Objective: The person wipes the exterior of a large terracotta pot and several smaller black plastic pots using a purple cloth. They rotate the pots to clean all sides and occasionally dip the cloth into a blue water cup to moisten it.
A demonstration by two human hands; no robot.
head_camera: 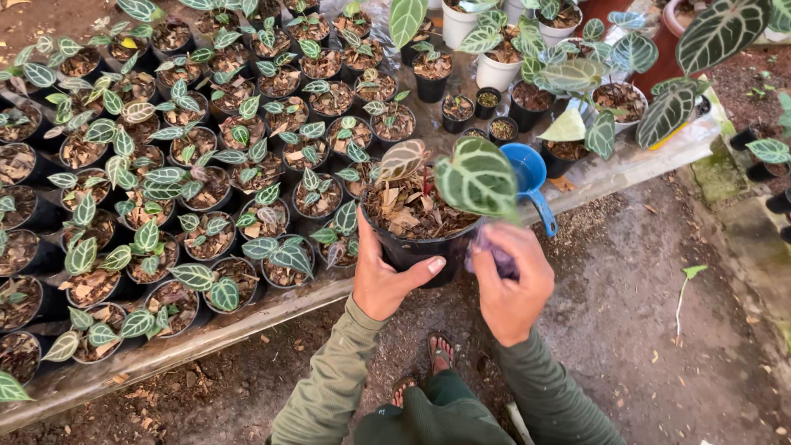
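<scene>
While your left hand (381, 276) grips one black pot (416, 247) and your right hand (511, 284) clutches purple cloth (494, 255) — dozens of seedling pots (206, 165) crowd left, one blue scoop (527, 177) behind.

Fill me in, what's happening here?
A person crouching beside a low bench of potted seedlings holds a black pot with a white-veined plant. The left hand grips its side; the right hand presses a purplish cloth against it. A blue scoop lies just behind.
</scene>
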